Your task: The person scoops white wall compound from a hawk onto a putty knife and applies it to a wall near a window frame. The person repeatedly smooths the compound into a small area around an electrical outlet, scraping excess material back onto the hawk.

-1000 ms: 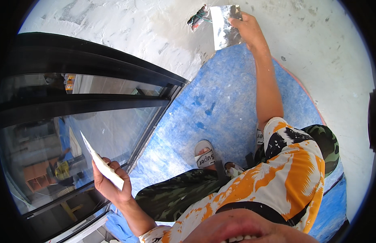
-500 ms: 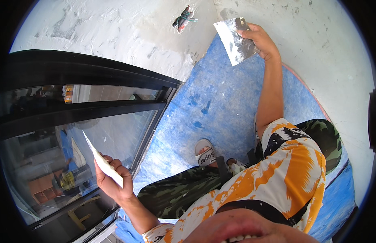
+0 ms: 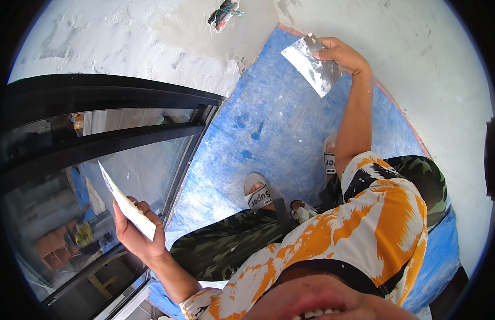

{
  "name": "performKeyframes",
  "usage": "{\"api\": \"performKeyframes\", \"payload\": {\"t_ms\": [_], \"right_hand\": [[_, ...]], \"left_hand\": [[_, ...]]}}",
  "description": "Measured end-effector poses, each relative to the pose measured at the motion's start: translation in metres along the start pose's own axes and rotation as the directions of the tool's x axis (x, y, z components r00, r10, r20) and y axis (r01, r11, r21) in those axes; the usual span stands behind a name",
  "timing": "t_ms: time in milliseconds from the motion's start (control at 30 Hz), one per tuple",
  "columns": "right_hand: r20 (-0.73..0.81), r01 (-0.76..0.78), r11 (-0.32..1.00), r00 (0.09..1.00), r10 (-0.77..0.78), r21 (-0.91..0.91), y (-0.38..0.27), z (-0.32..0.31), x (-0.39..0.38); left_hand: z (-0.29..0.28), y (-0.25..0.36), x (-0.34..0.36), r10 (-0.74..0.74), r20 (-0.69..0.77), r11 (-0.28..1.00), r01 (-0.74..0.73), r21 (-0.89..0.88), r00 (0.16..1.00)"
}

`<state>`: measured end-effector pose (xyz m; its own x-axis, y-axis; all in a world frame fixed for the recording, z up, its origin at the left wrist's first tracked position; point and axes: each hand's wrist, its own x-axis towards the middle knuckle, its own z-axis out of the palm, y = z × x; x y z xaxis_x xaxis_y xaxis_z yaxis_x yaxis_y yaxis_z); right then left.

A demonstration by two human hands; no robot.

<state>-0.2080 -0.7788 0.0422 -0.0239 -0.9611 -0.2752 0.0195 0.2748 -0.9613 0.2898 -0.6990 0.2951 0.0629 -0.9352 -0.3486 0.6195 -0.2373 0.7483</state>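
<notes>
My right hand (image 3: 344, 55), reaching out at the upper right, grips a thin, shiny metal scraper blade (image 3: 306, 63) by one side. White smears mark its face, and it hangs over the blue floor sheet close to the wall corner. At the left, my left hand (image 3: 138, 234) is closed round a second flat blade (image 3: 131, 209), seen nearly edge-on and coated with white putty. That one is in front of the glass, pointing up and away from my palm. Part of each blade is hidden by my fingers.
A black-framed glass door or window (image 3: 114, 141) stands at the left. Beyond the frame, the whitish plastered wall (image 3: 135, 48) has a hole with wires (image 3: 224, 15). Another pale wall (image 3: 428, 69) curves along the right. Blue sheeting (image 3: 258, 117) covers the floor under my sandals (image 3: 258, 193).
The right-hand blade has come down a little from the wall and turned, showing more of its shiny face. The view has shifted slightly, bringing my other sandal into sight. Both blades remain held.
</notes>
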Motion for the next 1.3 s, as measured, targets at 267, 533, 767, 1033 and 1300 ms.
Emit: {"api": "performKeyframes", "payload": {"t_ms": [267, 533, 767, 1033, 1300], "right_hand": [[-0.11, 0.222, 0.904, 0.975, -0.194, 0.366, -0.026, -0.028, -0.01], [-0.094, 0.329, 0.833, 0.942, -0.323, 0.444, -0.038, -0.041, -0.036], [-0.114, 0.338, 0.868, 0.941, -0.318, 0.364, -0.043, -0.023, -0.038], [-0.265, 0.635, 0.771, 0.754, -0.602, 0.056, -0.102, -0.047, -0.063], [-0.282, 0.739, 0.669, 0.627, -0.726, -0.078, -0.131, -0.058, -0.074]], "left_hand": [[0.001, -0.006, 0.004, -0.051, 0.049, 0.999, 0.051, -0.003, 0.997], [0.004, -0.011, 0.008, 0.014, 0.028, 0.995, -0.016, 0.099, 1.0], [0.009, -0.015, 0.007, 0.031, -0.018, 0.99, -0.028, 0.139, 0.999], [-0.004, -0.011, 0.008, 0.022, 0.027, 0.986, -0.026, 0.166, 0.999], [-0.011, -0.009, 0.018, -0.075, 0.151, 0.994, 0.062, 0.088, 0.986]]}}
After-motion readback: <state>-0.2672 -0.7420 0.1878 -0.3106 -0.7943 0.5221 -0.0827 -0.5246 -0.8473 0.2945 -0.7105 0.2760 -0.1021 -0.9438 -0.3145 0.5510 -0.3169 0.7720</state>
